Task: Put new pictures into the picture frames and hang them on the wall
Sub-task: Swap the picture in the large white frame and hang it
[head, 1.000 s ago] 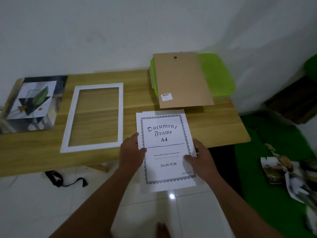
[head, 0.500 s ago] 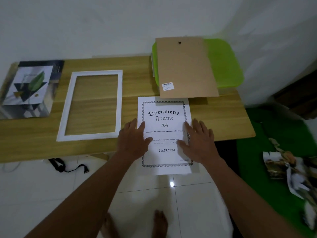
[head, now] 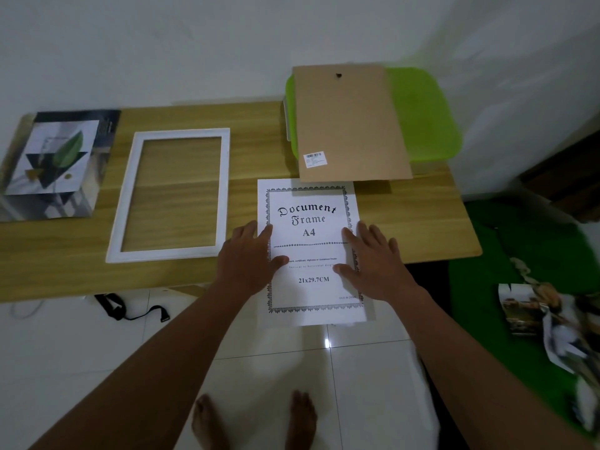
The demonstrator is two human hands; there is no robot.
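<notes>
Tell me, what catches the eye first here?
A white sheet printed "Document Frame A4" overhangs the near edge of the table, left hand and right hand flat on its sides. Left of it lies an empty white frame; behind it, a brown board on a green lid.

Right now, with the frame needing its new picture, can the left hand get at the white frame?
Probably yes: the left hand rests right beside the white frame, nothing lying between them.
</notes>
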